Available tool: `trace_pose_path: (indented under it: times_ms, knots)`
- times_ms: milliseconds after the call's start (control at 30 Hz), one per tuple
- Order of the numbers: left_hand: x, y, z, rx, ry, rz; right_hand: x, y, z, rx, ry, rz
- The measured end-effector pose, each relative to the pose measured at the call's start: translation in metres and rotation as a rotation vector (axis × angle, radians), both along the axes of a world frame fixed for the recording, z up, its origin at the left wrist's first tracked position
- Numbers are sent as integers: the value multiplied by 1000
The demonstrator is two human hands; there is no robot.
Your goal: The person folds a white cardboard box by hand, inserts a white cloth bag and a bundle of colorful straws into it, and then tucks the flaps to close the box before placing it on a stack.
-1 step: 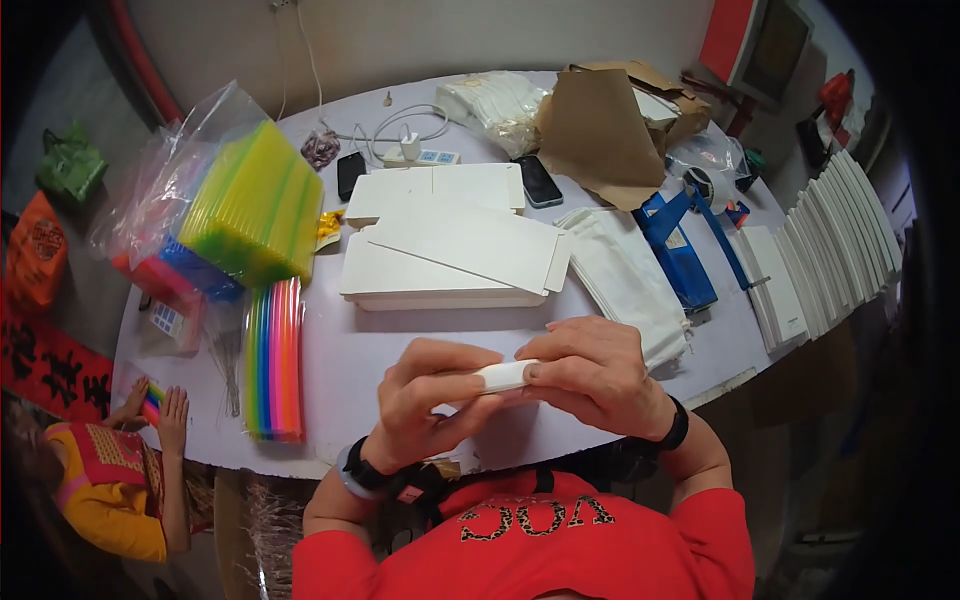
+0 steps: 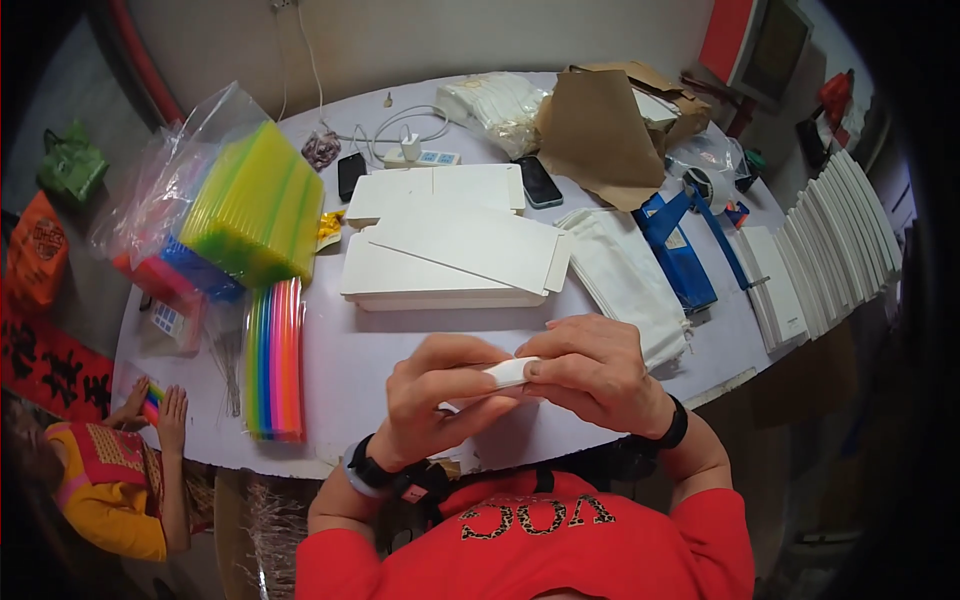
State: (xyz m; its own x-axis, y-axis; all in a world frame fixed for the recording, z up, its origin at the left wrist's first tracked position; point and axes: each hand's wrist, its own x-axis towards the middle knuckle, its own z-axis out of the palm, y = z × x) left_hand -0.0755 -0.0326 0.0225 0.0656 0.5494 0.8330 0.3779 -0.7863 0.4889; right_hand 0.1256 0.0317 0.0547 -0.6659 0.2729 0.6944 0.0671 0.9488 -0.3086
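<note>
Near the front edge of the table, my left hand [image 2: 442,388] and my right hand [image 2: 598,366] meet on a narrow white box-like piece [image 2: 510,374]. The fingers of both hands pinch it from opposite sides, the left ones covering much of its length. Only its pale end shows between the fingertips, so its full shape is hidden. Just beyond my hands lie white cardboard cartons [image 2: 450,245], stacked and overlapping. To the right of them, closest to my right hand, is a pile of white cloth-like bags [image 2: 625,285].
Rainbow-coloured tubes [image 2: 273,360] lie at left, below a clear bag of yellow tubes [image 2: 250,200]. A blue bag [image 2: 682,255] and a row of white cartons [image 2: 835,245] stand right. Brown paper [image 2: 605,130] and a phone [image 2: 539,182] lie behind. Another person's hands [image 2: 172,420] are at lower left.
My left hand has shifted slightly right, and the white piece has moved a little with it. My right hand stays almost in place.
</note>
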Motion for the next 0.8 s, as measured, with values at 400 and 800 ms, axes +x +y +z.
trace_pose_path:
  times_ms: [400, 800]
  knots:
    - [14, 15, -19, 21, -73, 102, 20, 13, -33, -364, 266, -42]
    - [39, 29, -15, -77, -113, 115, 240, 116, -14, 106, -53, -1221]
